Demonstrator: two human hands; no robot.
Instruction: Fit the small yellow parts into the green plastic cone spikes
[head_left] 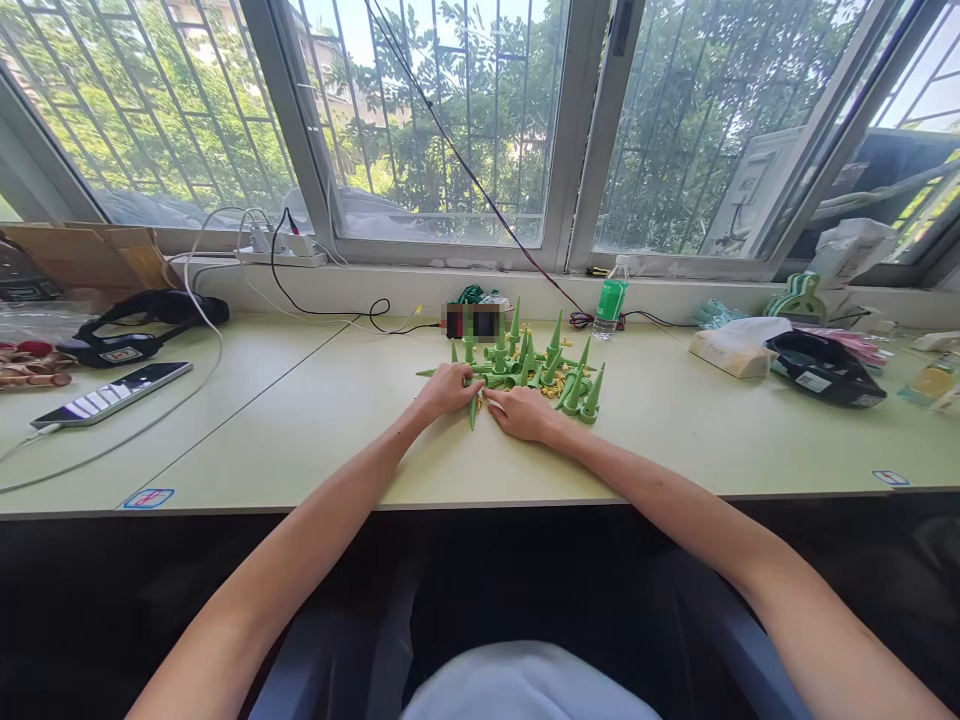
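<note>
A pale green counter [675, 440] runs under barred windows [442, 110]. Both hands, left [448, 388] and right [523, 411], pinch one green spike [474, 408]. More spikes [540, 365] stand just behind.

Green cone spikes [551, 365] with small yellow bits [553, 388] among them lie on a pale yellow-green desk [337, 420]. Nearby stand a green-labelled clear bottle [611, 298], black headphones [142, 322] and white cables [202, 300].
</note>
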